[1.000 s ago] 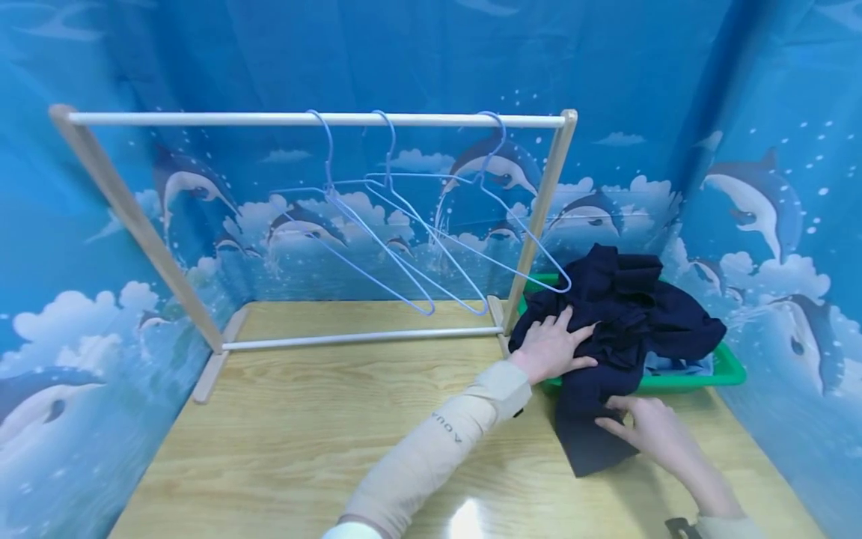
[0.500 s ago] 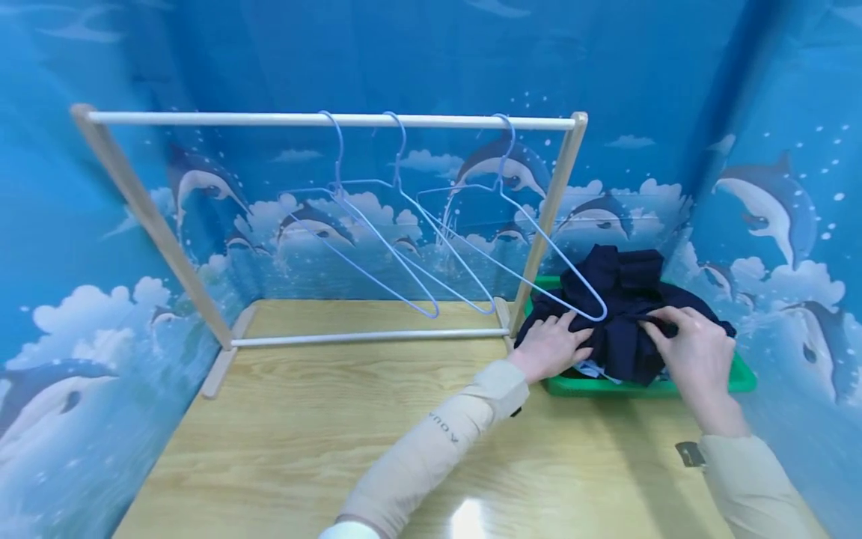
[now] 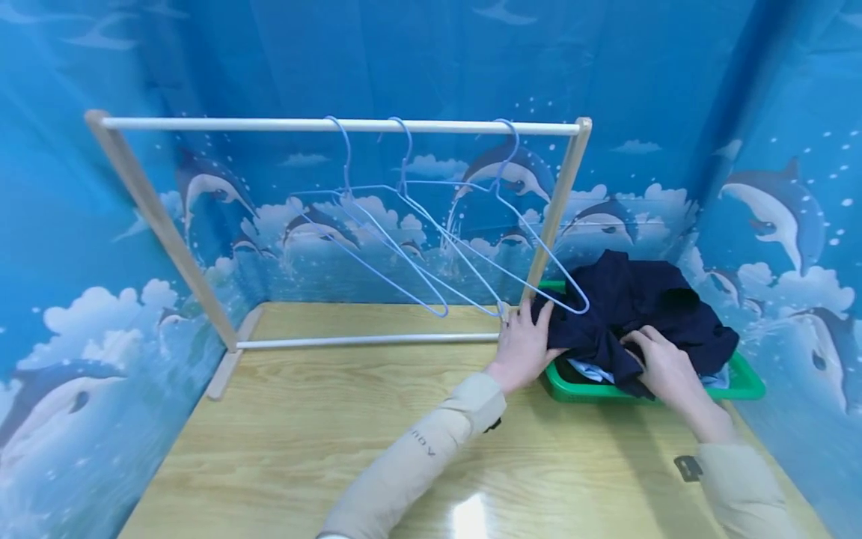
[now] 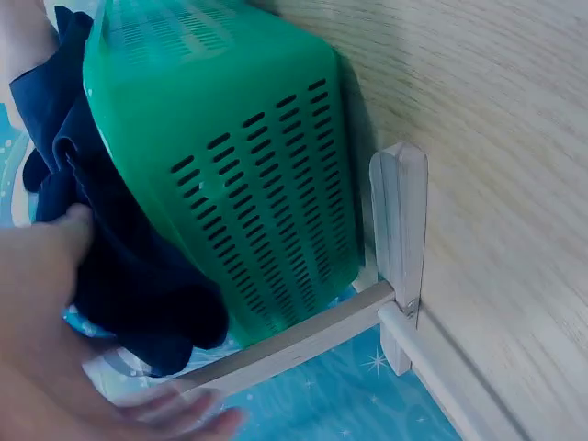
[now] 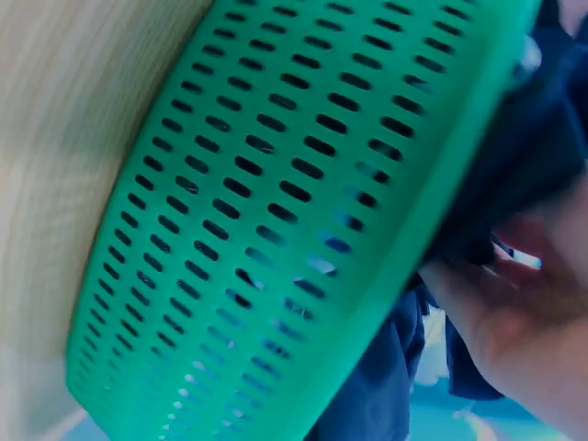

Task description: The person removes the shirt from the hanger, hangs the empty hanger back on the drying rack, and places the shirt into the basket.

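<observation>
A dark navy garment [image 3: 619,299] lies heaped over the green basket [image 3: 586,391], with its near edge draped at the front rim. My left hand [image 3: 521,348] is at the garment's left end beside the rack post, fingers spread. In the left wrist view its thumb touches the cloth [image 4: 119,248] while the blurred fingers extend past it. At the basket's front, my right hand [image 3: 663,370] pinches a fold of the garment between thumb and fingers. The right wrist view shows that hand [image 5: 524,312] at the rim, its fingertips partly hidden by cloth.
A rack with a white top rail [image 3: 222,124] and wooden posts stands left of the basket. From the rail hang three thin lilac hangers [image 3: 404,187], the rightmost overlapping the garment. Light blue cloth [image 3: 592,372] shows under the navy one. A dolphin-print curtain surrounds the wooden table [image 3: 323,434].
The garment's front part, hanging down onto the table a second ago, is now up at the basket. My right hand rose with it, then lowered slightly. My left hand shifted left.
</observation>
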`<action>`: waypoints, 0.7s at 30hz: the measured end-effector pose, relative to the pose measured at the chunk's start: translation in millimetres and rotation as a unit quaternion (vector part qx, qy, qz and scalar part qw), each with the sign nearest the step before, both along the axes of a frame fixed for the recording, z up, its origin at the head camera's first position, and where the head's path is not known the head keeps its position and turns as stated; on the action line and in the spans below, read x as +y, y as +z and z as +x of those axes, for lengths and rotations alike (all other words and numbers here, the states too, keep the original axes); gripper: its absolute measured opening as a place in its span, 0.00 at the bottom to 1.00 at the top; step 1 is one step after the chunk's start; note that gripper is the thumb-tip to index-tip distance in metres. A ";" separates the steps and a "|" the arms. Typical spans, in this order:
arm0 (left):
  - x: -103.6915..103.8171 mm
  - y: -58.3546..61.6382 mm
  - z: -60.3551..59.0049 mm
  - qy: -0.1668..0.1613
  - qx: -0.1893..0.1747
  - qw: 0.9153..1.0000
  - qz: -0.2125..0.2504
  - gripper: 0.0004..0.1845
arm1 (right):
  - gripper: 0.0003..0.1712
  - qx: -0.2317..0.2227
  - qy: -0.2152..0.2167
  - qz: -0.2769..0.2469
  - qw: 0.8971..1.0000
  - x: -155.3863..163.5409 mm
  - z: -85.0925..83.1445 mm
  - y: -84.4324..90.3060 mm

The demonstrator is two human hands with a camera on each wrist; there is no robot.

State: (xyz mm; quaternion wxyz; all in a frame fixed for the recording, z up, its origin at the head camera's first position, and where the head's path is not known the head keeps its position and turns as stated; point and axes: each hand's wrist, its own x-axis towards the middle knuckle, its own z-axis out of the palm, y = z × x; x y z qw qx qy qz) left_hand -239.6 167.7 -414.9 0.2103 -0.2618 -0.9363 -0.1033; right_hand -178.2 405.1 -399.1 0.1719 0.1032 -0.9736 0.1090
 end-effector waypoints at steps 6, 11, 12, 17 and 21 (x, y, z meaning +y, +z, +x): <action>-7.4 -4.1 -2.0 -0.011 0.057 0.998 0.002 0.33 | 0.43 -0.147 -0.011 -0.067 0.987 3.6 22.4 12.3; -4.0 6.6 1.0 -0.094 0.080 0.992 -0.027 0.17 | 0.44 -0.042 0.005 -0.022 0.999 0.0 27.1 7.6; -2.3 8.0 2.8 -0.108 0.077 0.991 -0.033 0.17 | 0.39 -0.003 0.009 -0.014 1.000 -0.6 25.5 5.8; 4.6 11.1 14.2 -0.144 0.058 0.984 -0.086 0.27 | 0.22 0.158 0.035 0.022 0.987 -1.3 13.4 1.6; 9.6 8.4 22.8 -0.143 0.035 0.979 -0.139 0.31 | 0.18 0.194 0.026 0.050 0.979 -5.0 6.0 -5.7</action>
